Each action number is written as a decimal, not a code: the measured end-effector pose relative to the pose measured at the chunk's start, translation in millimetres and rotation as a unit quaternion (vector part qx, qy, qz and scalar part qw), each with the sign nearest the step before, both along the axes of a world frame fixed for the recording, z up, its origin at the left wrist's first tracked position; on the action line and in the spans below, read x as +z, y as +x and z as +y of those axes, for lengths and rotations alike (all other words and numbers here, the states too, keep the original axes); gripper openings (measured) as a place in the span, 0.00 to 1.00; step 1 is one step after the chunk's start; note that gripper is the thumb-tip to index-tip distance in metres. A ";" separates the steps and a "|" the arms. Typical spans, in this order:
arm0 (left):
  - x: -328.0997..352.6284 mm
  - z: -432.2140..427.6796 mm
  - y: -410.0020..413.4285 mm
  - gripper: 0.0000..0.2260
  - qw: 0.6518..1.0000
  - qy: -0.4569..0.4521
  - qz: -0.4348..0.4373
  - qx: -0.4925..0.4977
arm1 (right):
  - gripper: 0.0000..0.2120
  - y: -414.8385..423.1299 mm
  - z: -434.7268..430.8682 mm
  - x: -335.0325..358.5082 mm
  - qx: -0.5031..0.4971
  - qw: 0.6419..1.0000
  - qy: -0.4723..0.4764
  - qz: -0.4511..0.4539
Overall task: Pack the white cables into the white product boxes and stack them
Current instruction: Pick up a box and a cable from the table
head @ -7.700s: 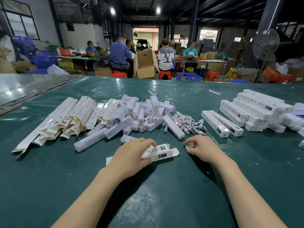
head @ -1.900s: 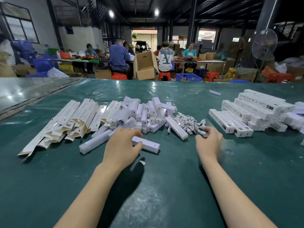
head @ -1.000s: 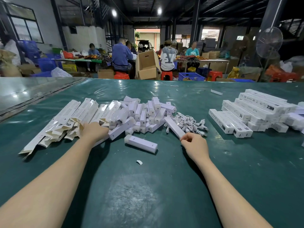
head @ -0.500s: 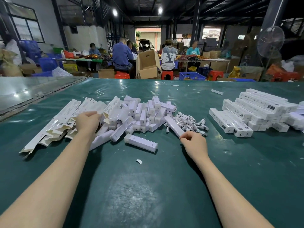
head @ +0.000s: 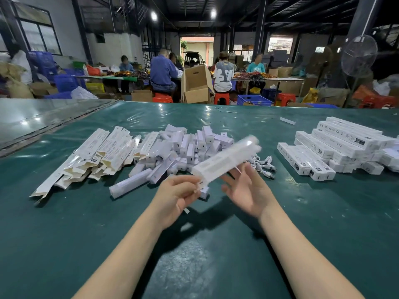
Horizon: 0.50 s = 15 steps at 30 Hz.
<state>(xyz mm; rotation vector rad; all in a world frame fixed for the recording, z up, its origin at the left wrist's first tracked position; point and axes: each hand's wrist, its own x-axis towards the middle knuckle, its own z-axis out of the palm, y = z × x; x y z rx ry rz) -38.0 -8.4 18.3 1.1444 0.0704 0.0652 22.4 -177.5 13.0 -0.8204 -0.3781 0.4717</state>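
Note:
My left hand (head: 176, 196) pinches the near end of a long flat white product box (head: 225, 159), blurred by motion and raised above the green table (head: 90, 225), slanting up to the right. My right hand (head: 248, 189) is open, palm up, just under and beside the box. Behind it lies a small heap of white cables (head: 264, 164). Flat unfolded box sleeves (head: 101, 152) fan out at the left. A stack of packed white boxes (head: 336, 145) stands at the right.
A jumble of small white inner boxes (head: 190, 145) and a long white tube (head: 129, 184) lie in the middle. One loose white piece (head: 287, 120) sits further back. Several people work at tables behind, near a cardboard carton (head: 195, 85) and a fan (head: 359, 53).
My left hand left the flat sleeves at the left and brought one to the middle, lifted off the table. My right hand rose from the table by the cables and opened.

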 end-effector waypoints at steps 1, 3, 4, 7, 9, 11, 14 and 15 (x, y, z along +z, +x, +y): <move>0.9 -1.0 -0.1 0.23 1.000 0.014 -0.001 -0.016 | 0.38 -1.0 -0.7 -0.7 -0.004 1.000 0.015 0.013; 1.1 -1.1 -0.1 0.22 0.999 0.032 0.004 -0.032 | 0.40 -2.5 -3.5 -2.0 -0.030 0.999 0.009 0.035; 0.8 -1.5 -0.4 0.21 0.999 0.036 0.011 -0.030 | 0.37 -1.9 -6.1 -3.7 -0.045 0.998 -0.006 0.037; -2.5 -3.0 -0.9 0.10 0.999 0.029 0.027 -0.010 | 0.22 -3.0 -10.7 -4.8 -0.089 0.994 -0.025 0.058; -4.3 -3.2 -0.4 0.09 0.999 0.036 0.024 0.010 | 0.11 -2.1 -12.0 -5.2 -0.109 0.992 -0.025 0.066; -4.3 -3.9 -1.3 0.10 0.998 0.058 0.004 0.024 | 0.08 -2.3 -11.4 -5.7 -0.110 0.992 -0.024 0.048; -2.6 -6.3 -4.8 0.13 0.991 0.124 -0.034 0.023 | 0.08 -2.8 -6.3 -7.9 -0.133 0.990 -0.042 0.022; -2.6 -7.3 -5.7 0.14 0.988 0.142 -0.046 0.025 | 0.09 -4.0 -4.3 -7.2 -0.146 0.988 -0.047 0.028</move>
